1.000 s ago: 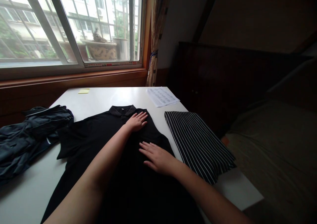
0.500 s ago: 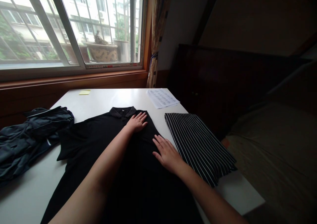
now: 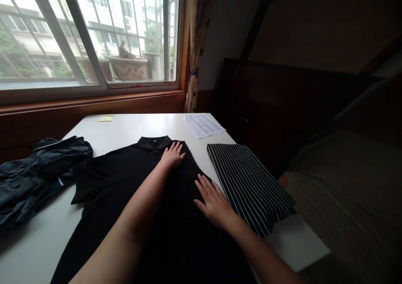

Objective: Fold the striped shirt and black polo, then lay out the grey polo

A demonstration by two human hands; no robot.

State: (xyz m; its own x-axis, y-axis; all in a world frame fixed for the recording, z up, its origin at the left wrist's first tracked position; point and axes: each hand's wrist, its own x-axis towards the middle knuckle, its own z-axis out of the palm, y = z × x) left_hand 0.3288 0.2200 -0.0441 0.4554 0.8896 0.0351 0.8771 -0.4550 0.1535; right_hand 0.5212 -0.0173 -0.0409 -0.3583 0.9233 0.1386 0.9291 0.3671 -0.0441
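A black polo shirt (image 3: 119, 179) lies spread on the white table (image 3: 125, 125), collar toward the window. My left hand (image 3: 172, 155) rests flat and open on the shirt just right of the collar. Lower down, my right hand (image 3: 213, 200) lies flat with fingers spread on the shirt's right edge. A folded black garment with thin white stripes (image 3: 248, 183) sits just to the right of that hand.
A crumpled dark blue garment (image 3: 34, 175) lies at the table's left edge. A printed sheet of paper (image 3: 204, 125) and a yellow sticky note (image 3: 106, 118) lie near the window side. A dark sofa (image 3: 345, 183) stands to the right.
My right hand has slid from the middle of the shirt out to its right edge, next to the striped garment. The left hand has stayed by the collar.
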